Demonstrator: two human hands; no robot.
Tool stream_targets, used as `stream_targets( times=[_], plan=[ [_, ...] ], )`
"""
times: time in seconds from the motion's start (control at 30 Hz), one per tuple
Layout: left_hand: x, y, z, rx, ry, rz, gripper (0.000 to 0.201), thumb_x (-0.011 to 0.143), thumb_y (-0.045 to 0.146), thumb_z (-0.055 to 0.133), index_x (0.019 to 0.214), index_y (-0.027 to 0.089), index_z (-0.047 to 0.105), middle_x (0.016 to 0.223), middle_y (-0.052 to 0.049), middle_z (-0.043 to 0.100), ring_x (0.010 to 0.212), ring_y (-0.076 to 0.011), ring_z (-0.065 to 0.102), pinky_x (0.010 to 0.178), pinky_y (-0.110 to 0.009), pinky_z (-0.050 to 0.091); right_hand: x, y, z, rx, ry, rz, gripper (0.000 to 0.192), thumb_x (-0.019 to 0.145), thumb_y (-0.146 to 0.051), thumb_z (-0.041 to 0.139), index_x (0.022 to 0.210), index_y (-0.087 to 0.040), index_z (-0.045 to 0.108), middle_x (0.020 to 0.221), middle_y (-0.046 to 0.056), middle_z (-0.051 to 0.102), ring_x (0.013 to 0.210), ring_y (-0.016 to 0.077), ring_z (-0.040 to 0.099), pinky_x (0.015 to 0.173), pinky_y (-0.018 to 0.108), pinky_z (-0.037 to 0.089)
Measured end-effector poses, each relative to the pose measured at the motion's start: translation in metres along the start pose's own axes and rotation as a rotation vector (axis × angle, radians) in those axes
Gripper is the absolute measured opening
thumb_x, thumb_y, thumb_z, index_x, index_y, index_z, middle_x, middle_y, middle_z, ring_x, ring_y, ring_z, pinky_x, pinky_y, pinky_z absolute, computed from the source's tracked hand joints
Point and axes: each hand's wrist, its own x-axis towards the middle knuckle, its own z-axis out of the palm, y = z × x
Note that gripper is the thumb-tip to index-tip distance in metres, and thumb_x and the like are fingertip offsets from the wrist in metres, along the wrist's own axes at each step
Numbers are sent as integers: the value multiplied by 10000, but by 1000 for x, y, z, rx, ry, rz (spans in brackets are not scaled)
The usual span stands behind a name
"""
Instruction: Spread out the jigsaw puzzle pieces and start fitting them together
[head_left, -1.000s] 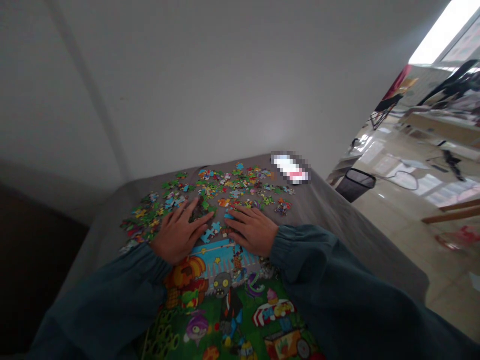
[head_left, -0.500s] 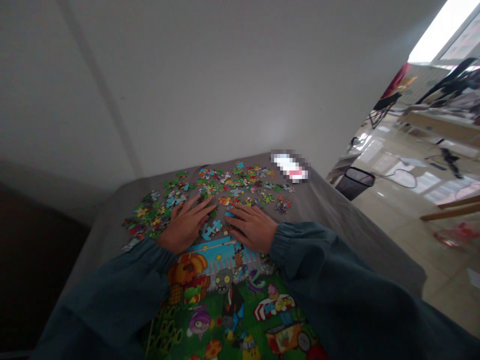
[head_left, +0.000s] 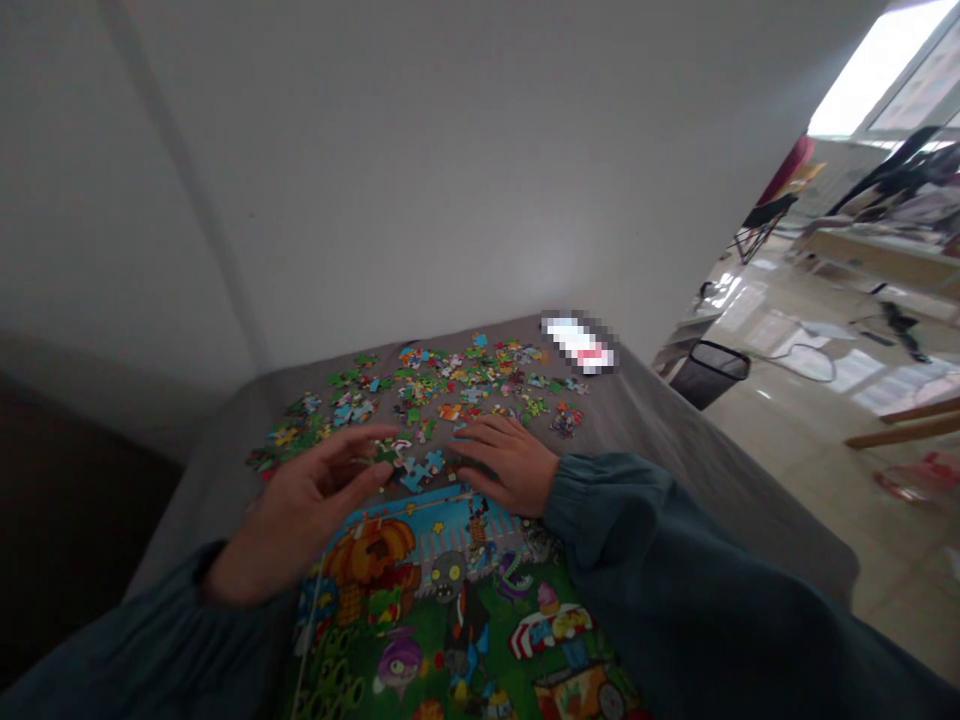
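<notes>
My left hand (head_left: 311, 505) is raised over the left edge of the pile. Its thumb and fingers are bent around a small green, white and red puzzle piece (head_left: 391, 452). My right hand (head_left: 506, 462) lies palm down with fingers stretched out, beside the top edge of the printed picture. A few joined light-blue puzzle pieces (head_left: 422, 470) lie between the two hands. Many loose puzzle pieces (head_left: 457, 375) spread across the cloth beyond them. Closest to me lies a colourful cartoon picture sheet (head_left: 480, 610) with a zombie, a pumpkin and a food cart; my sleeves cover parts of its sides.
Grey cloth (head_left: 645, 410) covers the table, which stands against a pale wall (head_left: 420, 180). A blurred-out bright object (head_left: 577, 342) lies at the back right corner. On the floor to the right is a dark mesh bin (head_left: 709, 375), with wooden furniture legs (head_left: 907, 425) farther right.
My left hand has lifted off the pieces and drawn back to the left, its fingers now bent around a puzzle piece. My right hand stays nearly in place.
</notes>
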Motion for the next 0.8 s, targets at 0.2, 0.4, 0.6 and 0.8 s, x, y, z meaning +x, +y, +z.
stream_targets(
  times=[0.2,0.4,0.6,0.8],
  plan=[
    [-27,-18,39,-156,-259,-209,454,788,618,714,989,233,580,745,12,655,579,-137,560,517,-242,436,-2,2,0,64,127,-85,287,1031,-268,493,1205,-179,703,1058,84,760,1019,239,623,937,419,508],
    [-20,-18,44,-277,-116,-53,351,749,491,779,860,199,620,856,-6,659,738,-137,615,658,-246,488,-6,6,6,74,130,-80,271,1006,-209,502,1173,-164,711,1001,82,762,945,240,656,872,415,530],
    [-6,-33,38,-489,80,-109,525,703,429,829,1147,210,654,941,-15,680,798,-159,682,678,-255,520,-3,8,12,108,109,-66,282,988,-172,496,1169,-174,713,973,82,762,910,217,681,852,383,549],
    [6,-48,28,-571,155,-105,544,667,354,847,1165,197,695,1042,-43,684,806,-156,696,620,-227,499,3,12,9,158,60,-43,366,765,27,406,858,-191,686,883,58,724,870,188,652,830,325,524]
  ],
)
